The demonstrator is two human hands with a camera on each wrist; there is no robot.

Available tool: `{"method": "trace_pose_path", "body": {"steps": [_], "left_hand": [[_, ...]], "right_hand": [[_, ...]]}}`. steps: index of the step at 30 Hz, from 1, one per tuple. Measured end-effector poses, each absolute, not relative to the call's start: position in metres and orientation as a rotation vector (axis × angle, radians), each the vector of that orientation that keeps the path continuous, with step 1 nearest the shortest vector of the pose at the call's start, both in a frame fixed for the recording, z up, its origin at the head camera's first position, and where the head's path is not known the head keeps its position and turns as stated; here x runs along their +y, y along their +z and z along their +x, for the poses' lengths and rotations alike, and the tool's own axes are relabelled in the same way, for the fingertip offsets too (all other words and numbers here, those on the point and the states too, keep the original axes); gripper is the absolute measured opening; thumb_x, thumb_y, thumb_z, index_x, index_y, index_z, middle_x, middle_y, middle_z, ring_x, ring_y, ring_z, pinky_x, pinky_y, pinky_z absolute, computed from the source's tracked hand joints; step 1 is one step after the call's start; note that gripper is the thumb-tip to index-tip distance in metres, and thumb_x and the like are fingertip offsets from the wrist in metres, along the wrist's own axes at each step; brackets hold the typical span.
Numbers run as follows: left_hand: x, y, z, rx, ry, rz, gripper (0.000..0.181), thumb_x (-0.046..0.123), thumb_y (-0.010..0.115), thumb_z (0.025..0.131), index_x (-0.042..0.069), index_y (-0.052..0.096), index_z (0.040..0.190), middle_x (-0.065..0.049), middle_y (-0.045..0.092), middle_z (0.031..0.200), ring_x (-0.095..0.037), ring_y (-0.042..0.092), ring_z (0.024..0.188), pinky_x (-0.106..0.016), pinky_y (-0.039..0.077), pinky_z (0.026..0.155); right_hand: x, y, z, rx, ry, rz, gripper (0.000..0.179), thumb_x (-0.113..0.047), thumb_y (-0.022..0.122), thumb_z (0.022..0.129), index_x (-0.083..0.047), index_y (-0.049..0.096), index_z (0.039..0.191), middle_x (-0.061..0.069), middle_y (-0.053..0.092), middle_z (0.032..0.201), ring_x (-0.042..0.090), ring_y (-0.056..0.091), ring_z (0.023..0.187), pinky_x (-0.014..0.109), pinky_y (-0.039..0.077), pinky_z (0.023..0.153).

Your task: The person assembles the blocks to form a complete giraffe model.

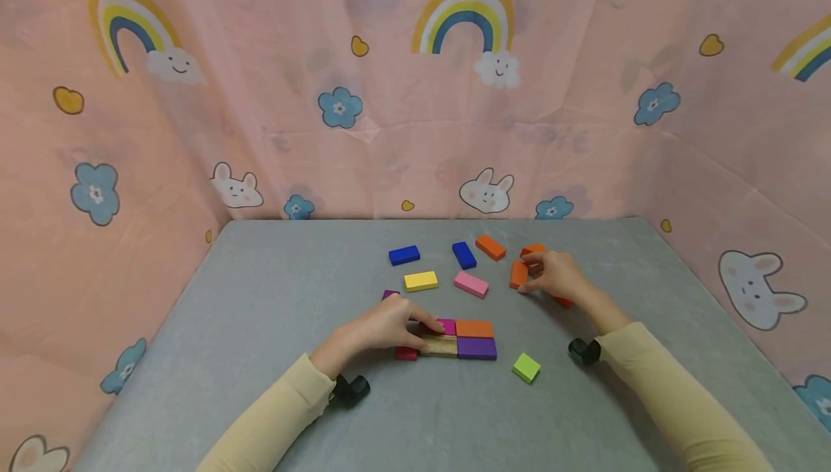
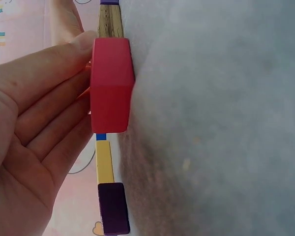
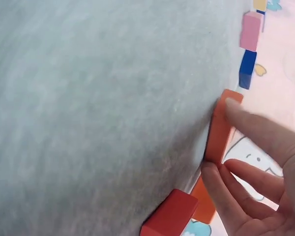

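Observation:
My left hand (image 1: 389, 328) lies over a flat group of blocks on the grey table. Its thumb touches near the wood-grain block (image 1: 441, 346), and a fingertip rests on the magenta block (image 1: 448, 325). Beside these two sit an orange block (image 1: 475, 329) and a purple block (image 1: 477, 348). In the left wrist view, a red block (image 2: 110, 83) stands close under the straight fingers. At the right, my right hand (image 1: 555, 273) pinches an orange block (image 3: 220, 128) between thumb and fingers, low at the table. Another orange block (image 1: 534, 249) lies just behind it.
Two blue blocks (image 1: 405, 255), a yellow block (image 1: 420, 281), a pink block (image 1: 471, 284) and an orange block (image 1: 490, 247) lie farther back. A lime-green block (image 1: 526, 368) lies near the front. A red block (image 3: 172, 214) sits beside the right hand. A patterned pink curtain (image 1: 389, 154) surrounds the table.

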State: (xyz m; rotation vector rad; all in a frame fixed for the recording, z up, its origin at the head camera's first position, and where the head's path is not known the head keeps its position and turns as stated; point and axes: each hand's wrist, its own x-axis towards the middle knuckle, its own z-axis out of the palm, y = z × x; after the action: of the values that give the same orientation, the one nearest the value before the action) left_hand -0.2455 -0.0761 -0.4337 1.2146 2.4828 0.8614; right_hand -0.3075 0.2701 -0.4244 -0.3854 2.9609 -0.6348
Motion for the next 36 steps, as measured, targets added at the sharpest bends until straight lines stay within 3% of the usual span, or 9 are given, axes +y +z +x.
{"method": "trace_pose_path", "body": {"steps": [7, 22, 36], "left_hand": [[-0.075, -0.433, -0.246, 2.477, 0.857, 1.232, 0.032, 0.024, 0.078, 0.079, 0.024, 0.073, 0.110, 0.010, 0.070, 0.109, 0.004, 0.061, 0.100, -0.016, 0.048, 0.087], [-0.077, -0.435, -0.246, 2.471, 0.882, 1.224, 0.032, 0.023, 0.078, 0.079, 0.023, 0.073, 0.110, 0.010, 0.070, 0.109, 0.003, 0.061, 0.102, -0.018, 0.049, 0.089], [-0.076, -0.433, -0.246, 2.460, 0.881, 1.230, 0.033, 0.024, 0.077, 0.079, 0.022, 0.072, 0.112, 0.011, 0.070, 0.109, 0.003, 0.061, 0.104, -0.017, 0.048, 0.091]], "right_hand": [[0.266, -0.415, -0.294, 2.958, -0.632, -0.502, 0.066, -0.032, 0.083, 0.071, 0.005, 0.060, 0.122, 0.021, 0.066, 0.113, 0.033, 0.064, 0.098, 0.046, 0.052, 0.085], [0.236, -0.407, -0.216, 2.837, -0.789, -0.951, 0.056, -0.036, 0.082, 0.071, -0.007, 0.066, 0.116, 0.007, 0.064, 0.110, 0.027, 0.063, 0.099, 0.039, 0.055, 0.083], [0.219, -0.414, -0.173, 2.781, -0.667, -1.016, 0.057, -0.049, 0.079, 0.070, -0.020, 0.065, 0.117, -0.009, 0.060, 0.108, 0.010, 0.059, 0.092, 0.028, 0.053, 0.079]]}}
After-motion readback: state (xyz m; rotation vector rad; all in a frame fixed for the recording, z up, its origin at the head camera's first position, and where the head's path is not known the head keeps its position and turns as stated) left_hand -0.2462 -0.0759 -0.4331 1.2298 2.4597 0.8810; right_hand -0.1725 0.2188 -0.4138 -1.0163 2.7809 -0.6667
